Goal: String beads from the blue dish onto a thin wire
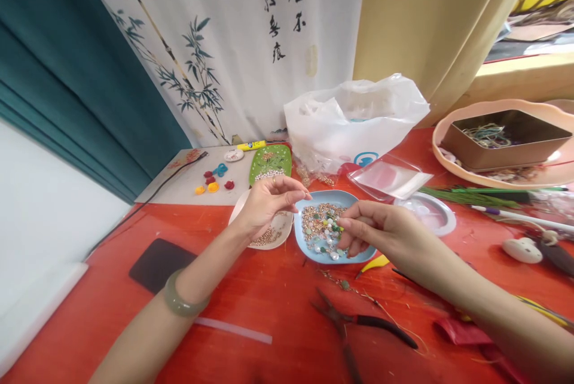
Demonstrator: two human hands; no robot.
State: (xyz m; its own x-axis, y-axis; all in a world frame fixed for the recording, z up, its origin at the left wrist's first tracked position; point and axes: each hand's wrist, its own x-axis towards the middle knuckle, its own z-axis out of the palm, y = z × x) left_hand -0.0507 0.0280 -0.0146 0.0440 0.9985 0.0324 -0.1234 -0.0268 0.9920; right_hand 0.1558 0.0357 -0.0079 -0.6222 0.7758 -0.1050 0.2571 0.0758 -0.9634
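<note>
Over the edge between a white plate and a blue plate, my left hand is raised with thumb and forefinger pinched. What it holds, if anything, is too small to make out. My right hand hovers above the blue plate's right side, its thumb and fingertips pressed together close to the beads; their contents are also unclear. Mixed gold, green and clear beads fill the blue plate. Small gold beads lie in the white plate, partly hidden behind my left hand.
Pliers lie spread in front, beside a beaded strand. A green tray and white plastic bag stand behind. A dark phone-like slab is at left. A box sits in a peach tray at right.
</note>
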